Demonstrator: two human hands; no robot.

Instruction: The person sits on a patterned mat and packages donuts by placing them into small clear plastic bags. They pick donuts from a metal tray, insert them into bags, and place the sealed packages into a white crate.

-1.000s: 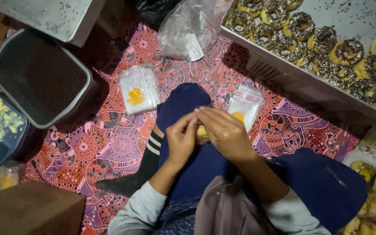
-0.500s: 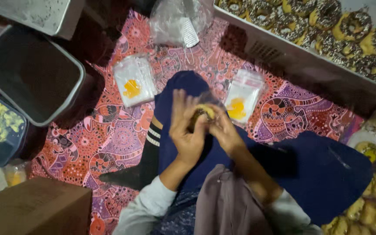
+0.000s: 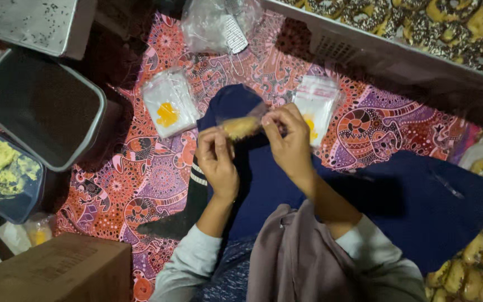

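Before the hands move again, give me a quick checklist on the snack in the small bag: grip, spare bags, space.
1. Both hands on the bag: ok. Left hand and right hand pinch the small clear bag from either side.
2. Snack inside the bag: ok, a yellow piece shows through the plastic.
3. Bag sealed: cannot tell, the fingers cover its right end.
4. Spare bags near: ok, one stack to the left on the mat, another behind the right hand.
5. Held clear of the mat: ok, above the lap.
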